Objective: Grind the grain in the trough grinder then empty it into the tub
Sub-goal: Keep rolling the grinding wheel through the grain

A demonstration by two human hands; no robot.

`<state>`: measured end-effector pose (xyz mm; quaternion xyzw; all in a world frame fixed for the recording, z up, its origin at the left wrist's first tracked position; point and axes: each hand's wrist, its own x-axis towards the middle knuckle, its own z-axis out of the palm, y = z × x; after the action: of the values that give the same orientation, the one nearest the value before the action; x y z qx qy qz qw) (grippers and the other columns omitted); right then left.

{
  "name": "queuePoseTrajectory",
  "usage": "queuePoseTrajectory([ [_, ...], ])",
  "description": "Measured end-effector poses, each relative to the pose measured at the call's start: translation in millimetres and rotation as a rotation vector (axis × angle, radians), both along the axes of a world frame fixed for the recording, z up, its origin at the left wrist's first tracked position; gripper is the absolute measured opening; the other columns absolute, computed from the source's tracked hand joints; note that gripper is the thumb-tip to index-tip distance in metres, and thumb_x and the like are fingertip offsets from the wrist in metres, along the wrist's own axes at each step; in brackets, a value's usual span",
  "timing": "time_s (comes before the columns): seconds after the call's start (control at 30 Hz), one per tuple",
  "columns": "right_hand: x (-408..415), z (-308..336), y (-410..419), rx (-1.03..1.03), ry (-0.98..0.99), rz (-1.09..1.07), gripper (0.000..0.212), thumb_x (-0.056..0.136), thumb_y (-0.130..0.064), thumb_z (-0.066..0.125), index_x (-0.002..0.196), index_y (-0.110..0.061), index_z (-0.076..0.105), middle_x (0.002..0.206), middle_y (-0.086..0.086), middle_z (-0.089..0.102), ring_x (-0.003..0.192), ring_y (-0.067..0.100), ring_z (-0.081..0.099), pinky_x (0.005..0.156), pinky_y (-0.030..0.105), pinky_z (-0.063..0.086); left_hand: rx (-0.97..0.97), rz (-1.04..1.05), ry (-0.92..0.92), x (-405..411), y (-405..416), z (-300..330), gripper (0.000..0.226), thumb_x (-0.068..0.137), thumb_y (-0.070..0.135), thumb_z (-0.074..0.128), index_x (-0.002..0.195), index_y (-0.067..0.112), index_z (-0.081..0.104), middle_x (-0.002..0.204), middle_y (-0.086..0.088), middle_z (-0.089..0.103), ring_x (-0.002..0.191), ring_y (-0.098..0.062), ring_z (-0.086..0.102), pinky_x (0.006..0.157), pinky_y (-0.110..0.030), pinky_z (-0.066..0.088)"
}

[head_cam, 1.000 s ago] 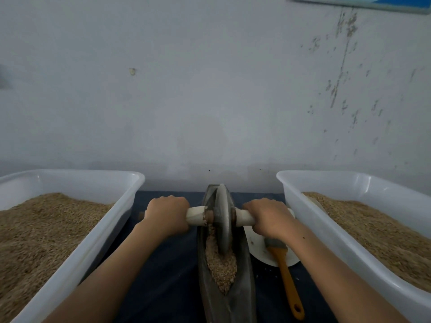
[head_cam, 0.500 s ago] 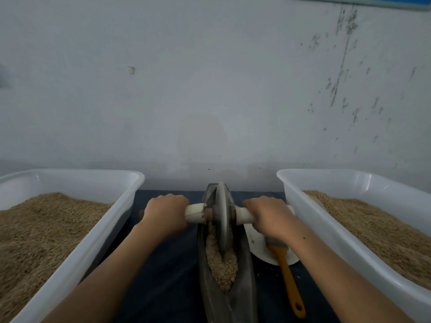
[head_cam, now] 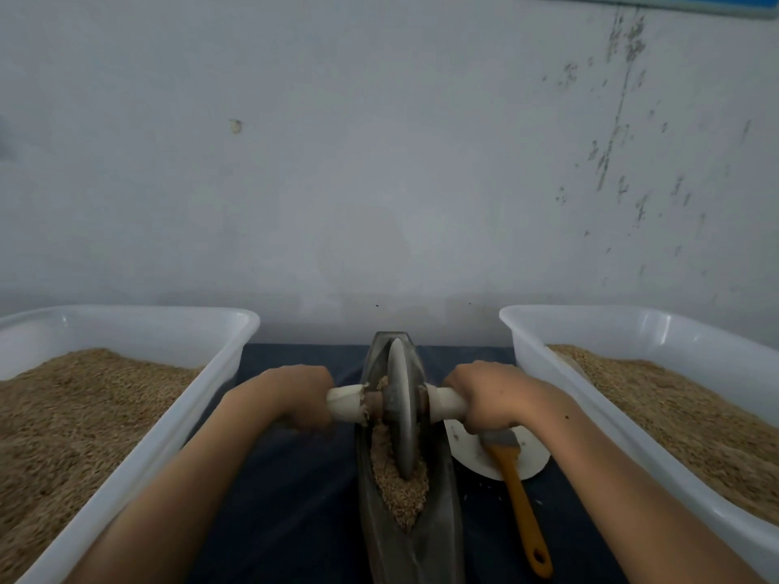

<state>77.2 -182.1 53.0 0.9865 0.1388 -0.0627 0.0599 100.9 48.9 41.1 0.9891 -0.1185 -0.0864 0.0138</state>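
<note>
Left hand [head_cam: 295, 396] and right hand [head_cam: 489, 398] both clench the pale wooden axle handles [head_cam: 447, 404]; grey stone wheel [head_cam: 400, 410] stands in the dark boat-shaped trough [head_cam: 438, 520], tan grain [head_cam: 400, 491] piled beneath, between two white plastic tubs [head_cam: 522, 330].

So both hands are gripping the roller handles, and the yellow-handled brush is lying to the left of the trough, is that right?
Not quite: the head view shows the brush lying to the right of the trough. The left hand and right hand do grip the roller handles.
</note>
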Motion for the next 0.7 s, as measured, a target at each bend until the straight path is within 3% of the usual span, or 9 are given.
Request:
queuePoseTrajectory([
  [0.1, 3, -6, 0, 0.025, -0.111, -0.003, 0.027, 0.085, -0.014, 0.061, 0.111, -0.02, 0.059, 0.1, 0.002, 0.063, 0.086, 0.018, 0.059, 0.069, 0.029, 0.041, 0.042, 0.012, -0.18, 0, -1, -4, 0.027, 0.075, 0.035, 0.067, 0.099, 0.024, 0.06, 0.083, 0.006, 0.058, 0.079, -0.016, 0.057, 0.068, -0.028, 0.041],
  [0.23, 5, -15, 1, 0.083, -0.271, -0.028, 0.021, 0.088, -0.013, 0.057, 0.105, -0.025, 0.055, 0.104, 0.001, 0.063, 0.092, 0.02, 0.06, 0.076, 0.032, 0.043, 0.028, -0.003, -0.479, 3, -3, -12, 0.021, 0.08, 0.035, 0.06, 0.1, 0.027, 0.059, 0.093, 0.005, 0.062, 0.086, -0.017, 0.06, 0.065, -0.029, 0.037],
  [0.3, 5, -17, 2, 0.106, -0.287, -0.043, 0.02, 0.089, -0.012, 0.056, 0.103, -0.025, 0.053, 0.104, 0.0, 0.063, 0.093, 0.021, 0.06, 0.078, 0.033, 0.044, 0.015, -0.013, -0.537, 3, -3, -14, 0.02, 0.081, 0.035, 0.059, 0.1, 0.028, 0.058, 0.092, 0.006, 0.062, 0.085, -0.016, 0.059, 0.065, -0.028, 0.035],
  [0.43, 3, -9, 2, 0.039, -0.176, -0.03, 0.025, 0.088, -0.011, 0.058, 0.11, -0.021, 0.056, 0.106, 0.002, 0.063, 0.094, 0.02, 0.059, 0.078, 0.032, 0.045, 0.068, 0.014, -0.356, 3, -2, -10, 0.028, 0.079, 0.035, 0.062, 0.106, 0.025, 0.059, 0.092, 0.005, 0.061, 0.08, -0.015, 0.054, 0.068, -0.028, 0.038],
  [0.57, -3, 3, 1, -0.005, 0.001, -0.009, 0.031, 0.084, -0.013, 0.064, 0.113, -0.019, 0.059, 0.104, 0.004, 0.064, 0.091, 0.02, 0.061, 0.073, 0.03, 0.047, 0.03, 0.014, -0.02, 2, 0, -2, 0.023, 0.075, 0.033, 0.069, 0.092, 0.022, 0.059, 0.067, 0.009, 0.056, 0.065, -0.01, 0.056, 0.058, -0.022, 0.04],
  [0.63, -5, 4, 2, 0.007, 0.054, -0.012, 0.034, 0.083, -0.014, 0.067, 0.116, -0.019, 0.06, 0.105, 0.004, 0.065, 0.093, 0.02, 0.062, 0.077, 0.031, 0.049, 0.015, 0.016, 0.046, 1, 1, 0, 0.017, 0.074, 0.03, 0.071, 0.081, 0.022, 0.058, 0.06, 0.009, 0.057, 0.054, -0.006, 0.055, 0.051, -0.02, 0.038],
  [0.7, -4, 2, 2, 0.013, 0.029, -0.018, 0.034, 0.083, -0.014, 0.066, 0.116, -0.02, 0.06, 0.104, 0.003, 0.065, 0.092, 0.019, 0.062, 0.077, 0.031, 0.05, 0.02, 0.024, 0.018, 0, 0, 0, 0.019, 0.074, 0.031, 0.071, 0.087, 0.022, 0.06, 0.064, 0.009, 0.058, 0.059, -0.007, 0.056, 0.053, -0.021, 0.039],
])
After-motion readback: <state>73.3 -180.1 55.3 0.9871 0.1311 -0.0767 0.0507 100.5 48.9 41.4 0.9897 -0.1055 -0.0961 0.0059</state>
